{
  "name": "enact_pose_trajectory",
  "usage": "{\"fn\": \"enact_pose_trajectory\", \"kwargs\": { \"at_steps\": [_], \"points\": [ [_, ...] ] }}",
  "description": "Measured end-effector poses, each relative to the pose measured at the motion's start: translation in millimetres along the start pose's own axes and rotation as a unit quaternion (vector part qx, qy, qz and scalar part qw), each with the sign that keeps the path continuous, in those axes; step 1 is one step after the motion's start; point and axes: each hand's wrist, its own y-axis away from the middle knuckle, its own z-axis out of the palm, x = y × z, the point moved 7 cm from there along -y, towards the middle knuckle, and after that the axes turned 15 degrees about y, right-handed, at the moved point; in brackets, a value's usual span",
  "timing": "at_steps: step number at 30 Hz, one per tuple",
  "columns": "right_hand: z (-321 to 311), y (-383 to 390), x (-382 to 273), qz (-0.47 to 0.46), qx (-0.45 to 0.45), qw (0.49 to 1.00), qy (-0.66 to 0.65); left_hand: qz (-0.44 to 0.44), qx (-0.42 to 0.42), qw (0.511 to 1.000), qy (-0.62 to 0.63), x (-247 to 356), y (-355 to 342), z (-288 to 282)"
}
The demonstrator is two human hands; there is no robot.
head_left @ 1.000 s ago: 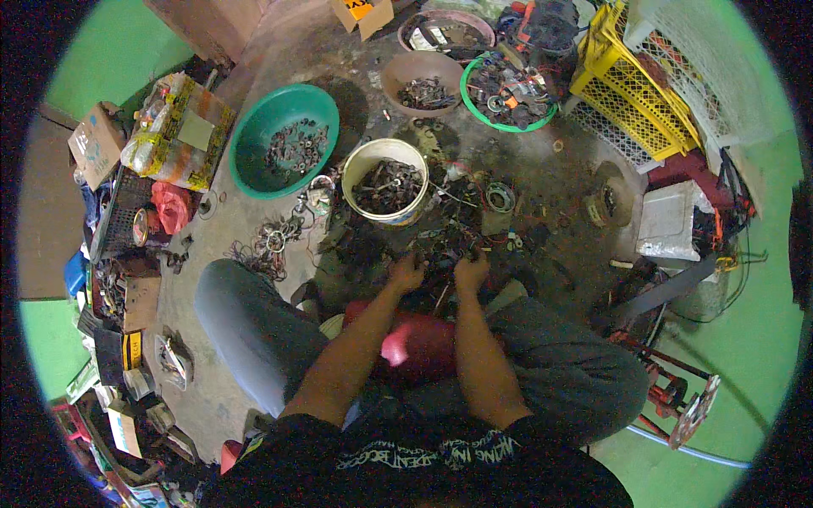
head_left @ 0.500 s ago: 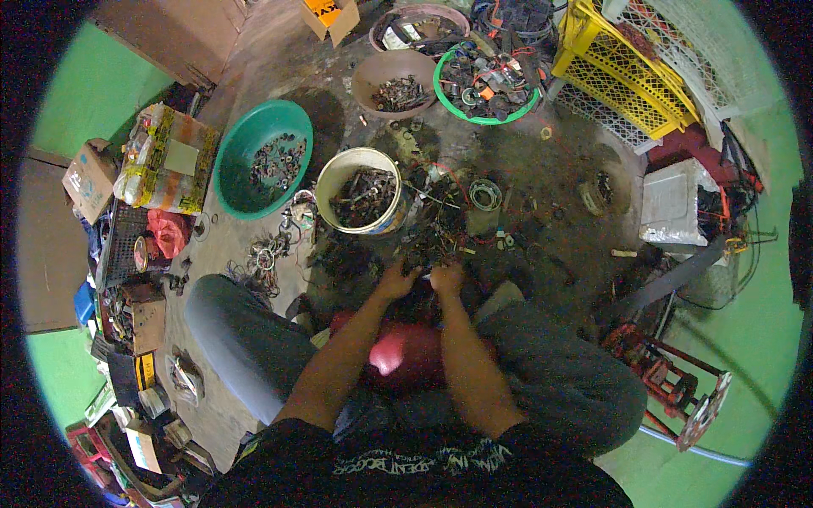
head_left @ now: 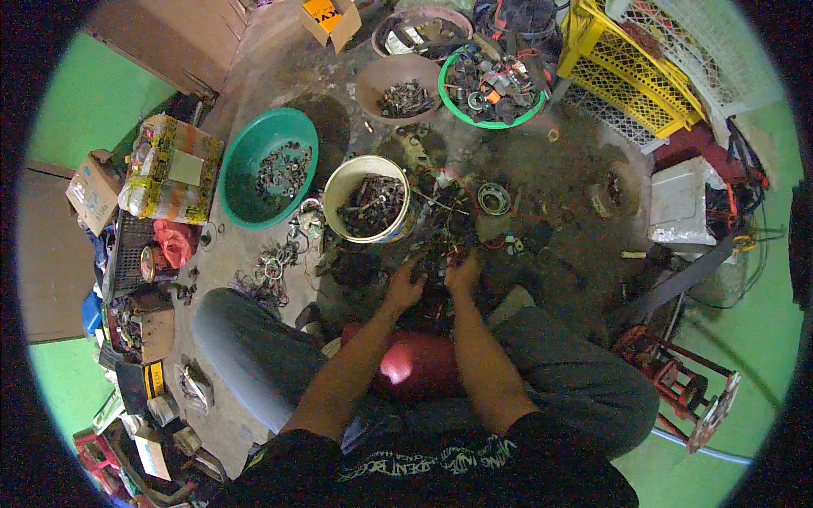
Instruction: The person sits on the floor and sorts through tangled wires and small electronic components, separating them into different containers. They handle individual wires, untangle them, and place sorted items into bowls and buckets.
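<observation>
My left hand point(head_left: 406, 286) and my right hand point(head_left: 462, 273) reach into the dark heap of wires and small parts point(head_left: 449, 224) on the floor between my legs. A narrow gap separates them. The fingers of both hands are curled, and what lies in them is too dark to make out. Just beyond my left hand stands a cream bucket point(head_left: 337, 182) partly filled with dark metal pieces. A rounded, shiny red object point(head_left: 415, 360) sits beneath my forearms. To the right of the heap lies a small coil or ring point(head_left: 494, 199).
A green basin point(head_left: 241, 161) with small metal parts stands left, near a taped box point(head_left: 182, 152). Beyond are a brown basin point(head_left: 373, 76) and a green-rimmed basin point(head_left: 453, 102) of mixed parts. Yellow crates point(head_left: 627, 76) are at the far right, a red metal stand point(head_left: 677, 381) nearer.
My hands have moved apart from each other over the heap; they were close together before. The whole view has shifted slightly, so everything sits a little lower and to the right.
</observation>
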Motion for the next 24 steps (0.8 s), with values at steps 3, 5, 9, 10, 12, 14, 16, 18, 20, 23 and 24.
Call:
{"fn": "enact_pose_trajectory", "kwargs": {
  "at_steps": [3, 5, 9, 10, 12, 14, 16, 18, 20, 23, 24],
  "points": [
    [-40.1, 20.9, -44.2, -0.142, 0.122, 0.982, 0.000, 0.018, 0.012, 1.000, 0.019, 18.6, -6.7, 3.0],
    [-54.0, 23.7, -56.1, -0.293, 0.326, 0.899, 0.001, 0.022, 0.030, 0.999, -0.007, 34.1, -4.7, -1.0],
    [-65.2, 3.5, -65.8, -0.191, 0.245, 0.950, -0.027, 0.035, 0.047, 0.998, 0.018, 39.8, -6.6, -8.3],
    [-70.7, 3.3, -82.3, -0.199, 0.233, 0.952, -0.021, 0.025, 0.053, 0.998, 0.009, 45.7, -7.2, -9.3],
    [-71.3, -8.2, -106.7, -0.222, 0.228, 0.947, 0.038, 0.013, 0.051, 0.999, -0.005, 57.1, -3.3, -8.5],
    [-64.2, -31.1, -131.7, -0.262, 0.238, 0.924, 0.143, 0.009, 0.046, 0.999, -0.013, 62.4, 3.5, -7.2],
    [-45.4, -62.3, -136.7, -0.251, 0.157, 0.931, 0.214, 0.003, 0.060, 0.998, -0.011, 54.6, 5.3, -9.8],
    [-30.6, -107.6, -104.9, -0.243, 0.103, 0.926, 0.270, 0.011, 0.051, 0.999, -0.014, 62.7, 3.2, -8.3],
    [-20.2, -149.0, -56.6, -0.243, 0.084, 0.927, 0.275, 0.029, 0.023, 0.999, -0.022, 80.8, -2.8, -5.0],
    [-27.8, -108.6, -71.6, -0.296, 0.056, 0.940, 0.161, -0.014, 0.027, 1.000, 0.001, 52.7, -1.5, -5.4],
    [-38.0, -92.1, -75.3, -0.275, 0.088, 0.949, 0.124, -0.005, 0.037, 0.999, 0.017, 58.7, 0.9, -8.3]
  ]
}}
